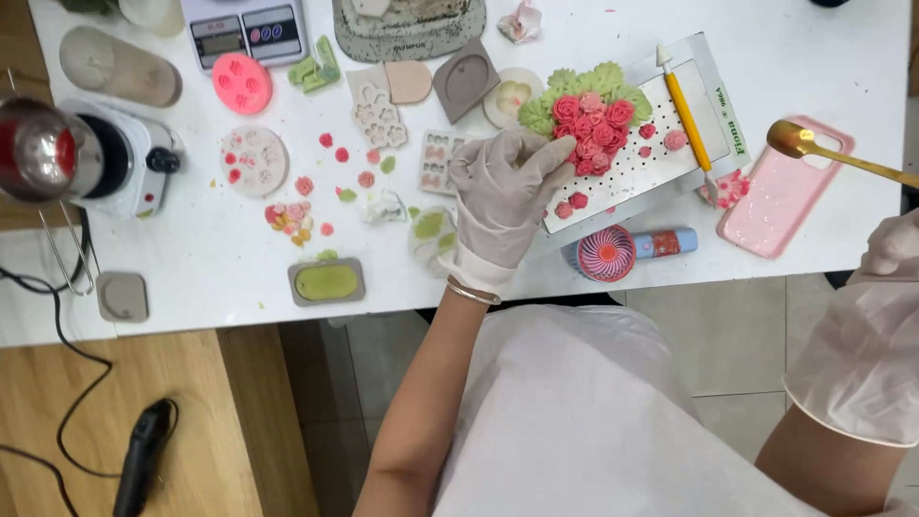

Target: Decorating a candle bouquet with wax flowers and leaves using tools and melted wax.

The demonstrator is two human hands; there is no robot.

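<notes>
My left hand (503, 196), in a white glove, rests on the white table (191, 258) with its fingertips against a cluster of small pink and red wax roses (593, 126) ringed by pale green leaves. The cluster sits on a white perforated board (661, 158). My right hand (895, 244), also gloved, is at the right edge and holds a gold spoon (799, 142) whose bowl hovers above a pink phone case (780, 196). A yellow-handled tool (686, 120) lies on the board.
Silicone moulds (252, 158), loose pink roses (337, 153), a digital scale (244, 33), a small hotplate with a metal cup (57, 153), a pink mini fan (606, 254) and a grey oval mould (326, 281) crowd the table. A black corded tool (142, 455) lies on the wooden floor.
</notes>
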